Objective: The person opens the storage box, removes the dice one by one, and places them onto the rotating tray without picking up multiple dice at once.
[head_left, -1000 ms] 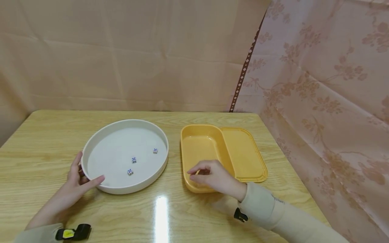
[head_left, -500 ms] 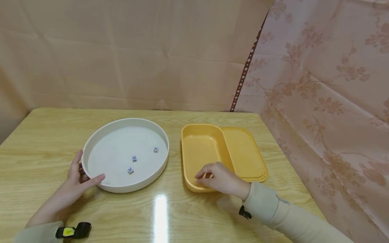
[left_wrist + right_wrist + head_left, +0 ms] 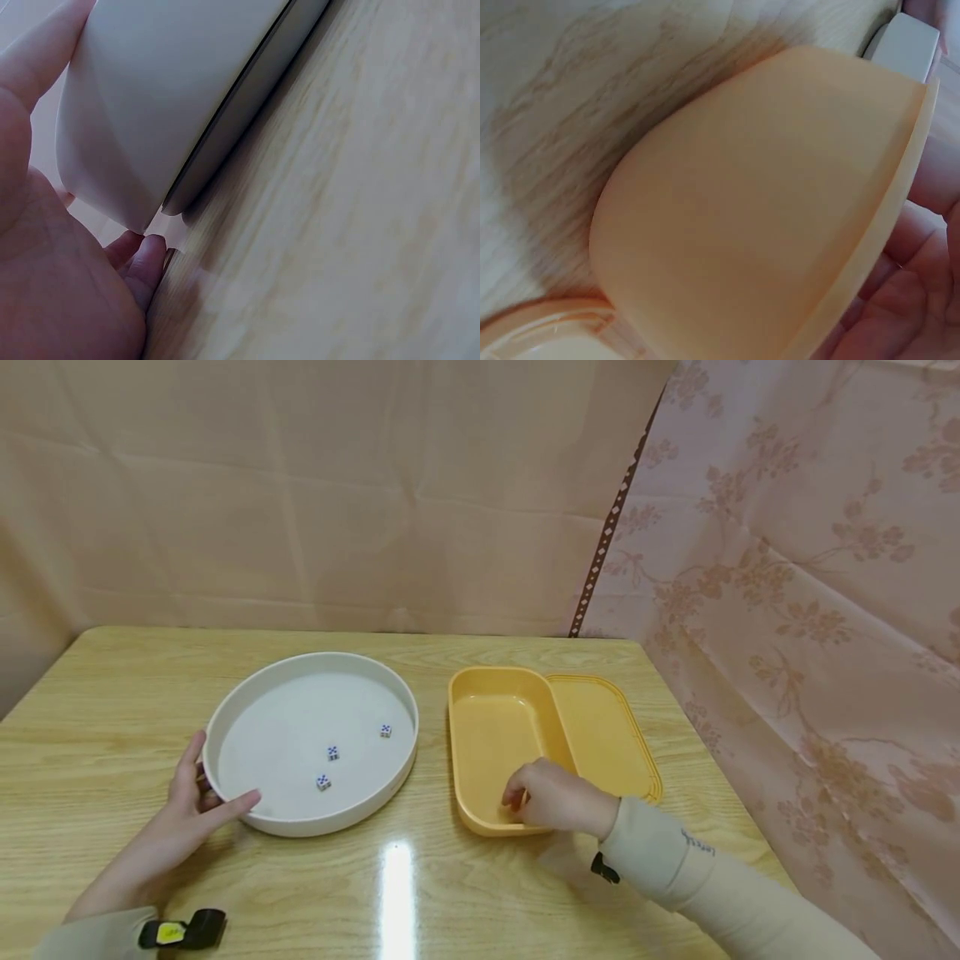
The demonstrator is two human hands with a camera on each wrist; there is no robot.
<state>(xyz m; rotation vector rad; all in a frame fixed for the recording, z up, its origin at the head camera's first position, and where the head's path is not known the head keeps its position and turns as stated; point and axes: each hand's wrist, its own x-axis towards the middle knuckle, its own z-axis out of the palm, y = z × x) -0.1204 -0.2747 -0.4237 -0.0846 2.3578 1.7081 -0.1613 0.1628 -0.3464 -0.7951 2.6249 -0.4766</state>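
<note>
A round white tray (image 3: 300, 735) rests on the table at left, with three small white dice, the nearest die (image 3: 323, 782) towards its front. My left hand (image 3: 183, 814) grips the tray's near-left edge, thumb over the rim and fingers along the outside. In the left wrist view, fingertips (image 3: 146, 259) touch the tray's lower side. At right, an open yellow box (image 3: 491, 727) shows a bare floor in its far part. My right hand (image 3: 558, 797) reaches down into the box's near end with curled fingers. Whether they hold anything is hidden behind the box wall (image 3: 742, 202) in the right wrist view.
A flat yellow lid (image 3: 607, 735) lies against the box's right side, partly under it. Behind the wooden table (image 3: 427, 877) hangs a beige cloth (image 3: 337, 510). Pink flowered fabric (image 3: 825, 610) hangs to the right.
My right hand has moved slightly right and lower into the box, and its fingers have curled more. The left hand still holds the tray, and the dice stay in place.
</note>
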